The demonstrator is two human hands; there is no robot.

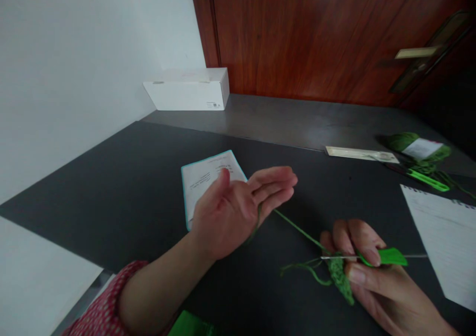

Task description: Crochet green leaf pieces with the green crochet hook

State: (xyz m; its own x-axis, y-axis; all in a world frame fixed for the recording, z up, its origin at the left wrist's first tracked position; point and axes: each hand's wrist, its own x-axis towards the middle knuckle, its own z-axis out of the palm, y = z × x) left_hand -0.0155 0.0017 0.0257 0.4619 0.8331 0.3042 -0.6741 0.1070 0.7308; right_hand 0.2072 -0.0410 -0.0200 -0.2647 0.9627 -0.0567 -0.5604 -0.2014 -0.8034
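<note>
My left hand (226, 217) is turned palm up with its fingers stretched out together and the thumb apart. A strand of green yarn (297, 228) runs from behind its fingers to a small piece of green crochet (340, 278). Gripped in my right hand (375, 271) are that piece and a crochet hook (392, 256) with a bright green handle. The metal shaft of the hook points left across the top of the piece. A loose yarn tail (310, 270) dangles left of the work.
Behind my left hand lies a printed sheet with a teal border (201, 177). A spiral notepad (446, 237), a green yarn ball (403, 141), a bright green tool (429, 180) and a pale strip (360, 153) lie to the right. A white box (189, 95) stands at the back.
</note>
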